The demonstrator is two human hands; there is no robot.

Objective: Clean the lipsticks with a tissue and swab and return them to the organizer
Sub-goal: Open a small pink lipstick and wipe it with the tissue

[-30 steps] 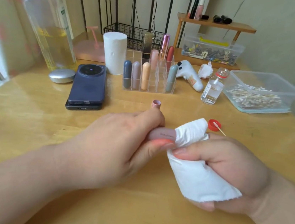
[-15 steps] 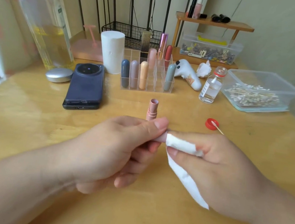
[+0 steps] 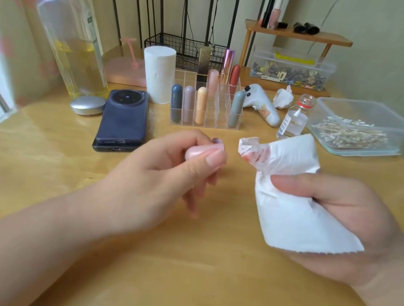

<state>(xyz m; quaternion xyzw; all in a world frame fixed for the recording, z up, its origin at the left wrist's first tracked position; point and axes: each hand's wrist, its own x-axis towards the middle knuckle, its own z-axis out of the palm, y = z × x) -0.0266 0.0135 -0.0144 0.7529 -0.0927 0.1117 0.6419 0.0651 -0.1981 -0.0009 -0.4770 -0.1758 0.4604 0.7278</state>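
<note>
My left hand (image 3: 168, 171) grips a small glossy pink lipstick piece (image 3: 194, 152) between thumb and fingers, just above the table. A mauve tip (image 3: 217, 141) shows right behind those fingers; I cannot tell whether it belongs to the held piece. To the right, my right hand (image 3: 340, 220) holds a white tissue (image 3: 296, 205), whose twisted tip carries red smears (image 3: 254, 156) and points at the left hand with a small gap between. The clear organizer (image 3: 214, 125) stands behind the hands with several capped lipsticks upright in its slots.
A clear box of cotton swabs (image 3: 361, 129) sits at the back right, with a small glass bottle (image 3: 292, 120) beside it. A dark phone (image 3: 123, 118), a silver disc (image 3: 88, 104), a tissue roll (image 3: 157, 73) and a tall bottle (image 3: 68, 34) stand on the left.
My hands have pulled apart. The tissue, wrapped round the lipstick piece before, has come off it and now shows a red-stained tip.
</note>
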